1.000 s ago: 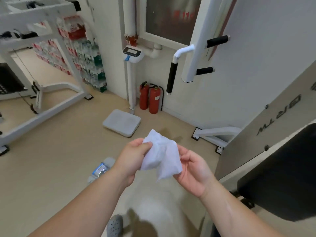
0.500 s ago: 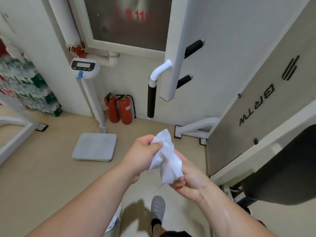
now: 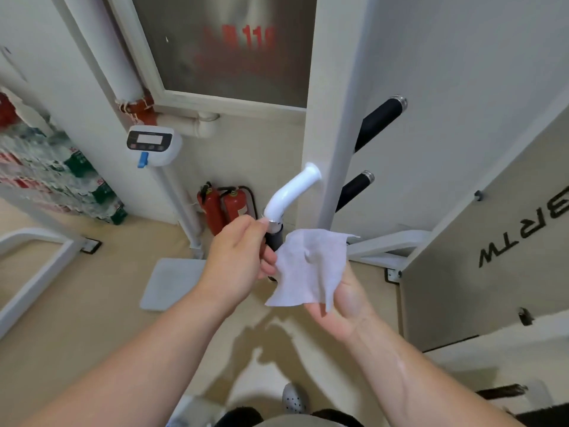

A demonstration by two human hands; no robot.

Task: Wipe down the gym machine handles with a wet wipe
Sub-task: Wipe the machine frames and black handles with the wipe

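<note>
We spread the wet wipe (image 3: 311, 266) flat across our right hand (image 3: 345, 300), apparently pinching its edge with our left hand (image 3: 237, 257), ready to wrap the black grip (image 3: 274, 238).

Directly beyond the left hand (image 3: 237, 257) hangs the black-gripped handle (image 3: 275, 238) on its white curved tube (image 3: 289, 192), with the white upright post (image 3: 331, 118) just right of that. The spread wet wipe (image 3: 311, 266) over the right hand (image 3: 341, 300) covers the handle's right side. Left of and below both hands lies open floor (image 3: 77, 318), with only a floor scale (image 3: 172, 282) below the left hand.
</note>
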